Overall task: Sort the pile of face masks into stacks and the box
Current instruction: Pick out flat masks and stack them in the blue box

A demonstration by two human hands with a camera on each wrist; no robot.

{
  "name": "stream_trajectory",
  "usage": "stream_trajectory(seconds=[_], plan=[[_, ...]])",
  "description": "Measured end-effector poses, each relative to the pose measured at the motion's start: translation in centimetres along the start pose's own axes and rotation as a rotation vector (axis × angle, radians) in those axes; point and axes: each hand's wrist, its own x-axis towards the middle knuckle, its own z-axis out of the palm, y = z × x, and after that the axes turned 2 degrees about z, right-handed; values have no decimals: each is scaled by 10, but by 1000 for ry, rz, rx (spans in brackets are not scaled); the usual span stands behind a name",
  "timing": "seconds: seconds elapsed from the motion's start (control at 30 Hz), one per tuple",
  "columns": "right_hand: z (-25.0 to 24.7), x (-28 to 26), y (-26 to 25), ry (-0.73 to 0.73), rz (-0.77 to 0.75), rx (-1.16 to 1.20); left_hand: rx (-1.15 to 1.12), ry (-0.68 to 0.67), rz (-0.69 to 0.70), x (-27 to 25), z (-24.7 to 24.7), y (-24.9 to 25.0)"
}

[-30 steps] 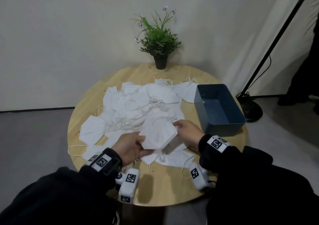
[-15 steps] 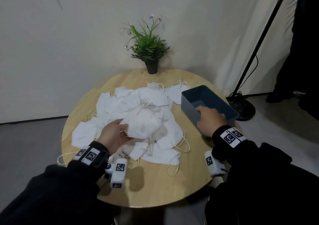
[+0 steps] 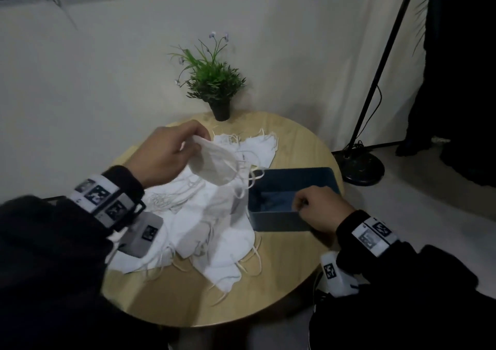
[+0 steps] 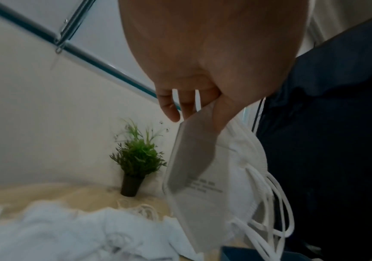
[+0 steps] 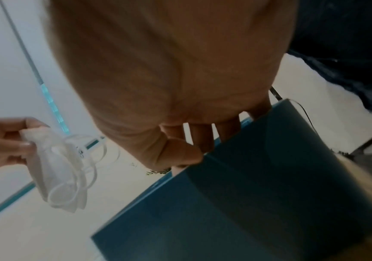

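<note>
One white face mask (image 3: 214, 165) hangs above the pile of masks (image 3: 209, 229), pinched at its top edge between thumb and fingers of the left hand (image 3: 166, 156); its ear loops dangle toward the blue box (image 3: 279, 222). A few lines of dark print sit on the mask's folded panel (too blurred in the left wrist view to read). The right hand (image 3: 319, 207) grips the near rim of the box, fingers curled over the edge and thumb on the outside wall. The box stands on the right side of the round wooden worktop (image 3: 290, 277), touching the pile's edge, and nothing can be made out inside it. One small potted plant (image 3: 214, 86) with pale flowers stands at the far edge of the worktop against a plain pale wall. One black lamp stand (image 3: 362, 165) with a round base rests on the grey floor to the right. The masks in the pile overlap too much to count.
</note>
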Motion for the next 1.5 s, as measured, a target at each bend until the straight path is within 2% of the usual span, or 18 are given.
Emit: stream_trajectory(seconds=[0.23,0.33,0.4,0.5,0.63,0.73,0.83,0.9,0.97,1.13,1.2,1.33,1.5], plan=[[16,7,-14,272,-142,539,304,-199,-125,25,-107,-42],[21,6,-21,350,-166,732,432,-119,-252,53,-161,-63],[20,9,-22,375,-173,824,460,-66,-308,71,-175,-69],[13,13,-20,455,-143,951,463,-133,-236,100,-146,-52],[8,15,-17,522,-183,975,305,-207,-81,130,-68,1],[2,25,-11,528,-252,892,169,-301,56,130,11,42],[-5,40,1,438,-252,724,17,-336,139,114,69,64],[-7,46,8,413,-192,585,-51,-299,140,102,91,60],[-9,50,13,449,-136,494,-76,-247,107,88,105,44],[-16,65,19,510,-41,570,-173,-64,-88,57,125,5],[-18,72,22,553,-7,597,-238,-2,-124,52,131,0],[-17,78,22,604,38,590,-260,-27,-69,52,145,10],[-15,73,23,578,85,512,-64,-116,-53,55,161,11]])
